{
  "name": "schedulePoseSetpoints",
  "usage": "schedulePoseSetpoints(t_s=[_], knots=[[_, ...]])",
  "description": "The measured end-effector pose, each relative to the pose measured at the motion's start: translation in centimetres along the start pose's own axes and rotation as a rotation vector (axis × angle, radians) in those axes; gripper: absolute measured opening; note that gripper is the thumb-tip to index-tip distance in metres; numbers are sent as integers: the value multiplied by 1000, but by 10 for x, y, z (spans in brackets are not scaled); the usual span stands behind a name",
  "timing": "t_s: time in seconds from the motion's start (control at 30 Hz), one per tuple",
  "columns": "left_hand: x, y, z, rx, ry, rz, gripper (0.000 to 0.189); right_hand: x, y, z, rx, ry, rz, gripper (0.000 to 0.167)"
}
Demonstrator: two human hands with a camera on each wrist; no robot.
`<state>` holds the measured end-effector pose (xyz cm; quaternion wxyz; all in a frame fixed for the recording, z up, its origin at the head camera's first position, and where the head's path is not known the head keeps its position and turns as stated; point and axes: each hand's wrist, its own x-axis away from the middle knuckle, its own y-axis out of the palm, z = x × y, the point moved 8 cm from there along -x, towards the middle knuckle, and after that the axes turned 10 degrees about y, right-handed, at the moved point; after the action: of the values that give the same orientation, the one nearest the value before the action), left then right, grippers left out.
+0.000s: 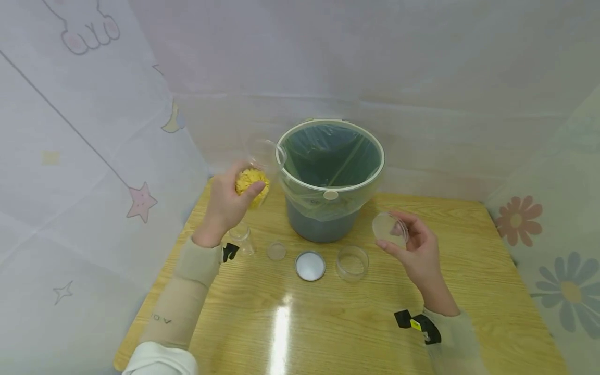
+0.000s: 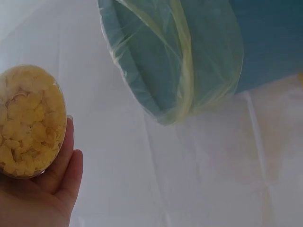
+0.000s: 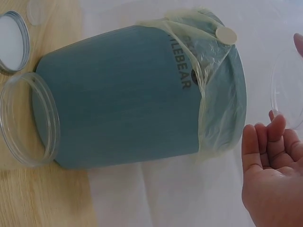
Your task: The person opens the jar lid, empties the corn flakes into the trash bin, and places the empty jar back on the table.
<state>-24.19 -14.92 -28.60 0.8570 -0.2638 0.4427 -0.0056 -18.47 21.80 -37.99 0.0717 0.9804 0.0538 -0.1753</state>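
Note:
My left hand (image 1: 229, 198) grips a clear plastic jar (image 1: 262, 152) with a clump of yellow dried flowers (image 1: 252, 183) inside. The jar is tilted, its mouth beside the left rim of the blue bin (image 1: 323, 224). From the left wrist view, the yellow flowers (image 2: 31, 123) press against one round end of the jar. To the right of the bin, my right hand (image 1: 419, 252) pinches a clear round lid (image 1: 390, 229) by its edge. In the right wrist view that lid (image 3: 286, 90) is partly cut off by the frame.
A pale green bag (image 1: 300, 195) lines the bin and folds over its rim. Before the bin stand a small clear jar (image 1: 241, 239), a small clear disc (image 1: 276, 251), a silver-rimmed white lid (image 1: 310, 266) and an open clear jar (image 1: 352, 263). They are on a wooden table (image 1: 365, 333).

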Motion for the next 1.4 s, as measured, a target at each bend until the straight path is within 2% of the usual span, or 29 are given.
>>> schedulePoseSetpoints(t_s=[0.27, 0.47, 0.6, 1.0, 1.4], knots=[[-20, -11, -5, -68, -14, -22, 72, 3, -6, 1, 6, 13, 17, 56], [-25, -8, -16, -107, -130, -62, 61, 5, -10, 1, 17, 33, 48, 55], [-30, -3, -19, -175, -147, -90, 64, 6, -11, 2, 24, 37, 57, 56], [-39, 8, -21, -424, -7, -128, 81, 9, -15, 5, 69, 37, 78, 57], [-40, 20, -22, -515, 61, -168, 79, 12, -19, 11, 117, 79, 103, 58]])
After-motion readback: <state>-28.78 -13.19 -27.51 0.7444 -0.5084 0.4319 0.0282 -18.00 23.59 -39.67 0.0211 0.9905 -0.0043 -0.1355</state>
